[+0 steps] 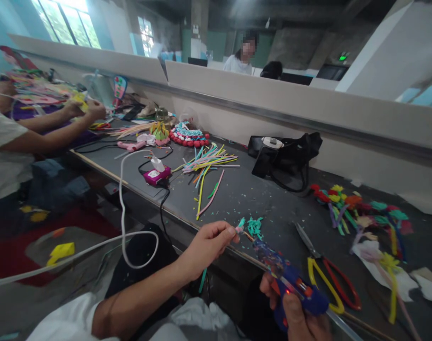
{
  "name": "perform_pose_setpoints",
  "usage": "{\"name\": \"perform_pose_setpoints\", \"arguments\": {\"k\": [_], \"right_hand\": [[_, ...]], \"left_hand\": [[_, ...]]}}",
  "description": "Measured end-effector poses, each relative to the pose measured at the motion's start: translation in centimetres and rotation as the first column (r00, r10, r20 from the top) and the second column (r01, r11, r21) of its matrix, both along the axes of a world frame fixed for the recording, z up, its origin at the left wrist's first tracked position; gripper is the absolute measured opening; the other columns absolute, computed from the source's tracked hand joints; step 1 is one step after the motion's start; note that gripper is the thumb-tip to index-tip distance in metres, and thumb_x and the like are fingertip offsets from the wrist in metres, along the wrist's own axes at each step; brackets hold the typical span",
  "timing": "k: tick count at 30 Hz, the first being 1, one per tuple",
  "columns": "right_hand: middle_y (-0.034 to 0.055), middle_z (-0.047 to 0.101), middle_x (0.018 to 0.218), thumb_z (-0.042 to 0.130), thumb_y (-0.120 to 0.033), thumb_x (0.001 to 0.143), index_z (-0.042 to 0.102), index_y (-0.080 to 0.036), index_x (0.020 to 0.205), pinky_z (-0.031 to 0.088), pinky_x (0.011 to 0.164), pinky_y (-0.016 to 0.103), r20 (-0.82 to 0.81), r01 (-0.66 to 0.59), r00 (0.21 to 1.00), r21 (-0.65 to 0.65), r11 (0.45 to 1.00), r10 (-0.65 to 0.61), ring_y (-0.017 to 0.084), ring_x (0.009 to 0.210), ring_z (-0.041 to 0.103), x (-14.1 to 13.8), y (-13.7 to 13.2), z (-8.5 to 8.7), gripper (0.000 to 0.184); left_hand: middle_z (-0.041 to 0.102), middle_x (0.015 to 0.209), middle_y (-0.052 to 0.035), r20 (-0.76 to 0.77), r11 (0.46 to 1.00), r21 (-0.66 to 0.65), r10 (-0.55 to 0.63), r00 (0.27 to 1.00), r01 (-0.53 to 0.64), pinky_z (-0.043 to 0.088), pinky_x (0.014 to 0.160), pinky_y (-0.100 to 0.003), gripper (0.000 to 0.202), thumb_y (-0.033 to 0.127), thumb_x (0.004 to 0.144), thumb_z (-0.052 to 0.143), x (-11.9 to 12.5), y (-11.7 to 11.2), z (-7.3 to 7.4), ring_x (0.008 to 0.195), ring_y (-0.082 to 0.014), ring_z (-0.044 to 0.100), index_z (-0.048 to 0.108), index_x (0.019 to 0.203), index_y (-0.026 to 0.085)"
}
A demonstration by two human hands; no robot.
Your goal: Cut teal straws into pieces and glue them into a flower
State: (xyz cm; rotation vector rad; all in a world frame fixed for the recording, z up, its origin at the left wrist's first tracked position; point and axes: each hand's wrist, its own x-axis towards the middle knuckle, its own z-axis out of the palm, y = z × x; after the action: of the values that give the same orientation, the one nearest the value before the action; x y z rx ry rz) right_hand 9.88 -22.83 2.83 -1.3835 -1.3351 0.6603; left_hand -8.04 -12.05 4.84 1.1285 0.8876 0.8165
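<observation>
My left hand [216, 239] pinches a small craft piece with teal and pale pink parts [241, 224] between thumb and fingertips, over the table's front edge. My right hand [295, 308] is wrapped round a blue hot glue gun [290, 279] with a red light lit on it. The gun's nozzle points up and left, close to the pinched piece; whether they touch is hard to tell. Just behind lies a heap of small teal cut pieces [254, 226]. To the right of the glue gun rest scissors [318, 258] with one yellow and one red handle.
Coloured strips [210, 163] lie scattered mid-table. A magenta power adapter [156, 175] with a white plug and cable sits left of them. A black bag [290, 156] stands against the partition. Colourful flower pieces [361, 210] lie right. Another person's hands [84, 108] work at far left.
</observation>
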Motion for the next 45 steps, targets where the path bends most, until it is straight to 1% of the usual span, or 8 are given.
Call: {"name": "perform_pose_setpoints", "arguments": {"k": [7, 15, 20, 29, 32, 37, 41, 45], "right_hand": [[0.0008, 0.061, 0.067, 0.043, -0.058, 0.091, 0.062, -0.023, 0.074, 0.045, 0.06, 0.025, 0.057, 0.064, 0.996, -0.003, 0.998, -0.063, 0.014, 0.058, 0.054, -0.3, 0.1, -0.1, 0.043], [0.0055, 0.071, 0.076, 0.044, -0.058, 0.09, 0.068, -0.021, 0.081, 0.052, 0.068, 0.03, 0.219, 0.209, 0.954, 0.013, 0.978, -0.207, 0.02, 0.067, 0.065, 0.5, -0.2, -2.3, 0.044], [0.0055, 0.072, 0.076, 0.044, -0.062, 0.088, 0.07, -0.023, 0.076, 0.054, 0.07, 0.032, 0.399, 0.166, 0.897, 0.101, 0.981, -0.193, 0.022, 0.074, 0.067, 1.4, 0.1, -2.6, 0.048], [0.0051, 0.072, 0.072, 0.04, -0.06, 0.09, 0.073, -0.024, 0.08, 0.056, 0.069, 0.032, 0.507, 0.17, 0.836, 0.121, 0.978, -0.208, 0.021, 0.072, 0.069, 2.3, 0.0, -3.7, 0.051], [0.0038, 0.073, 0.072, 0.041, -0.058, 0.091, 0.074, -0.025, 0.081, 0.057, 0.065, 0.031, 0.53, 0.139, 0.829, 0.113, 0.984, -0.178, 0.02, 0.069, 0.069, 2.9, 0.0, -4.4, 0.048], [0.008, 0.075, 0.085, 0.048, -0.063, 0.085, 0.076, -0.023, 0.087, 0.058, 0.074, 0.039, 0.552, 0.172, 0.802, 0.152, 0.973, -0.228, 0.027, 0.085, 0.07, 2.6, -0.2, -5.4, 0.049], [0.0084, 0.075, 0.082, 0.045, -0.056, 0.09, 0.075, -0.023, 0.088, 0.058, 0.073, 0.039, 0.49, 0.216, 0.829, 0.164, 0.962, -0.27, 0.026, 0.079, 0.071, 2.2, -0.6, -6.1, 0.045], [0.0081, 0.075, 0.085, 0.056, -0.048, 0.087, 0.075, -0.023, 0.086, 0.058, 0.076, 0.04, 0.502, 0.176, 0.817, 0.253, 0.951, -0.284, 0.027, 0.085, 0.071, 2.3, -0.8, -6.3, 0.031]], "left_hand": [[0.03, 0.05, 0.0081, -0.01, 1.0, 0.012, -0.011, 1.0, 0.011, 0.013, 0.044, -0.023, 0.036, 0.049, 0.086, 0.055, 0.0, 0.0, -0.1, 0.046, -0.0062, 0.023, 0.061, 0.078, 0.014], [0.033, 0.051, 0.0072, -0.054, 0.999, 0.036, -0.008, 0.999, 0.01, 0.015, 0.044, -0.022, 0.038, 0.051, 0.085, 0.056, 0.0, 0.0, 0.1, 0.047, -0.0064, 0.025, 0.062, 0.078, 0.014], [0.034, 0.052, 0.0066, -0.06, 0.999, 0.044, 0.001, 0.998, 0.001, 0.017, 0.044, -0.022, 0.039, 0.051, 0.084, 0.056, 0.0, 0.0, 0.5, 0.047, -0.0064, 0.028, 0.063, 0.077, 0.014], [0.033, 0.051, 0.0071, -0.057, 0.999, 0.042, -0.009, 0.998, 0.012, 0.015, 0.044, -0.022, 0.04, 0.053, 0.084, 0.056, 0.1, 0.0, 0.2, 0.047, -0.0064, 0.026, 0.062, 0.077, 0.014], [0.032, 0.051, 0.0073, -0.055, 0.999, 0.039, -0.015, 0.998, 0.017, 0.015, 0.044, -0.023, 0.04, 0.054, 0.084, 0.055, 0.1, 0.0, 0.2, 0.046, -0.0066, 0.026, 0.062, 0.078, 0.015], [0.031, 0.05, 0.0075, -0.05, 0.999, 0.033, -0.011, 0.999, 0.013, 0.014, 0.044, -0.023, 0.041, 0.054, 0.084, 0.055, 0.0, -0.1, 0.4, 0.046, -0.0069, 0.026, 0.062, 0.077, 0.015], [0.031, 0.05, 0.0077, -0.041, 1.0, 0.017, -0.018, 0.999, 0.018, 0.014, 0.044, -0.023, 0.041, 0.055, 0.084, 0.056, 0.1, -0.1, 0.3, 0.046, -0.0067, 0.025, 0.061, 0.077, 0.015], [0.031, 0.05, 0.0079, -0.014, 1.0, -0.004, -0.014, 1.0, 0.014, 0.014, 0.044, -0.023, 0.039, 0.053, 0.084, 0.056, 0.1, -0.1, 0.1, 0.045, -0.0062, 0.024, 0.061, 0.076, 0.015]]}}
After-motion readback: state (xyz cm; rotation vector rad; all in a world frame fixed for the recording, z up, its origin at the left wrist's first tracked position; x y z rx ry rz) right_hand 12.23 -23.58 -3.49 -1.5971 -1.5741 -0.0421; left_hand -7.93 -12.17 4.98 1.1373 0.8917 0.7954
